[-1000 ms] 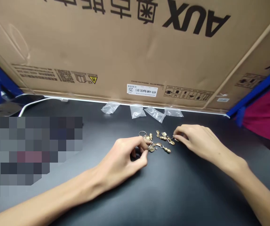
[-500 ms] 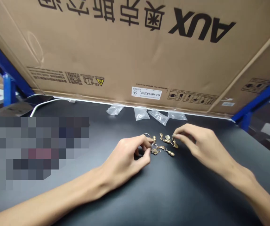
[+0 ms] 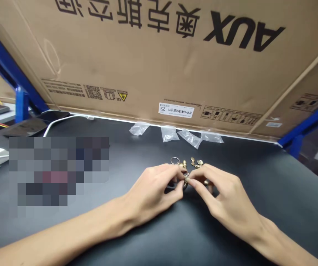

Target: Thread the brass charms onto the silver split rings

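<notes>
Brass-coloured keychains with small gourd-shaped and leaf-like charms lie bunched on the black tabletop. My left hand (image 3: 161,188) is closed, thumb and fingers pinching a keychain (image 3: 186,183) at the near side of the bunch. The fingertips of my right hand (image 3: 220,192) meet it there, pinched on the same keychain. Its ring and finer parts are mostly hidden by the fingers. Just beyond my left fingers lie a split ring (image 3: 175,160) and a gourd charm (image 3: 185,164). Behind my right hand, more charms (image 3: 200,162) show, partly covered.
Several clear plastic bags (image 3: 169,133) lie along the back edge, against a large cardboard box (image 3: 148,66). Blue frame bars (image 3: 22,103) stand at both sides. A white cable (image 3: 56,121) and dark flat devices (image 3: 27,127) are at back left; a blurred patch covers the left.
My right hand has moved left and nearer, from the right-hand charms to meet my left fingertips. The left hand has shifted slightly right; the camera view has shifted a little.
</notes>
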The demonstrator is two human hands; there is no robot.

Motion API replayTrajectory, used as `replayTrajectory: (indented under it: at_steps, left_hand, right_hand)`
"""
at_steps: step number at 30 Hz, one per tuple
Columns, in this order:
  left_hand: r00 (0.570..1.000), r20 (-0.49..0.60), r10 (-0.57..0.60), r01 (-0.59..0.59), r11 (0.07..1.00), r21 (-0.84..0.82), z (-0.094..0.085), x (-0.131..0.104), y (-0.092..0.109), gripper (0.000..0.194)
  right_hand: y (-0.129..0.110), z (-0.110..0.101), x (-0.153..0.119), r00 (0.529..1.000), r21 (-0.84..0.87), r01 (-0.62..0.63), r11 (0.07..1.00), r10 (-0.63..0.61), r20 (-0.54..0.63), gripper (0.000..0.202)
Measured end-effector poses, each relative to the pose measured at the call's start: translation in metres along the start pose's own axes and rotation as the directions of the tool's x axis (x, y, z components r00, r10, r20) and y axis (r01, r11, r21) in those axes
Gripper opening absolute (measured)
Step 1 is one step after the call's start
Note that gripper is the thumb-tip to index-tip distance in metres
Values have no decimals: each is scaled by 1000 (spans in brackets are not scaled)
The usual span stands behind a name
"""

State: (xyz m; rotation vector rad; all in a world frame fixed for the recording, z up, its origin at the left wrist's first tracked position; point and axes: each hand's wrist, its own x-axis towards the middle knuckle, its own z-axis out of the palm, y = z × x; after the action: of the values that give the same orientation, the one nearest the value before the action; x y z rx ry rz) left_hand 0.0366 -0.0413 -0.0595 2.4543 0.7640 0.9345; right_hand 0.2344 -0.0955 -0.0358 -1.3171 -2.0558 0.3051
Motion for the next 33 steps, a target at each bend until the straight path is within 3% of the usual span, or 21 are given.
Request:
replayTrajectory:
  at_steps: [3,7,10,13,19,23,26,29,31,33]
  left_hand:
    - [999,-20,-33,33,999,-9,0,0,0,8]
    - [999,-38,6,-6,1000,4,-1,0,0,8]
    - [1000,-17,-6,6,1000,-23,-1,0,1,9]
    - [994,45,-102,106,990,-93,-1,1,4,9]
    - [955,95,-280,295,909,-294,-2,3,9,11]
    - [936,98,-338,349,857,-379,-3,4,9,12]
    - [932,64,-357,354,857,-375,-5,5,8,11]
    - [922,28,-386,369,855,-365,-8,7,5,12]
    - [920,19,-392,372,855,-361,-9,8,4,11]
    - [921,14,-389,369,860,-352,-10,9,3,9]
  right_hand:
    - [1,1,-1,999,-54,-19,998,16,-52,11]
    - [1,2,0,998,-59,-22,998,19,-62,12]
    - [2,4,-2,997,-62,46,997,-50,-57,12]
    - [6,8,-3,986,-121,146,982,-154,-65,10]
    - [15,8,-1,885,-413,402,817,-463,-53,13]
    - [14,1,0,839,-426,495,757,-545,7,16]
    - [19,-7,3,896,-340,379,860,-434,-97,14]
    - [31,-15,9,959,-340,106,934,-186,-214,13]
    - [43,-19,12,990,-407,-24,913,-34,-136,13]
    - [53,-22,15,998,-479,-58,876,53,-24,14]
